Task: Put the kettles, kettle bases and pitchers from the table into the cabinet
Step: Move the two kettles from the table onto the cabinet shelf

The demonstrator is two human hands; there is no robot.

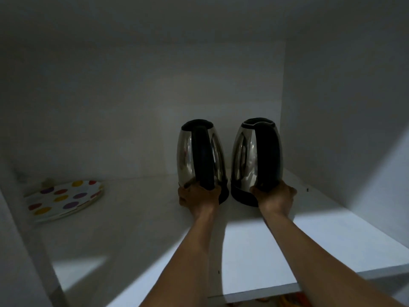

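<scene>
Two kettles, the left one (200, 158) and the right one (257, 155), are shiny silver with black handles, lids and bases, the cabinet shelf (137, 229) is plain white, and the plate (64, 199) is white with red, yellow and purple dots.

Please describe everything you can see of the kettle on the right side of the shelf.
The right kettle looks like shiny steel, with a black lid, a black handle facing the camera and a black bottom. It stands upright near the back right corner of the white cabinet shelf, close beside the left kettle; contact between them is unclear. The right hand grips its lower part, at the foot of the handle.
</scene>
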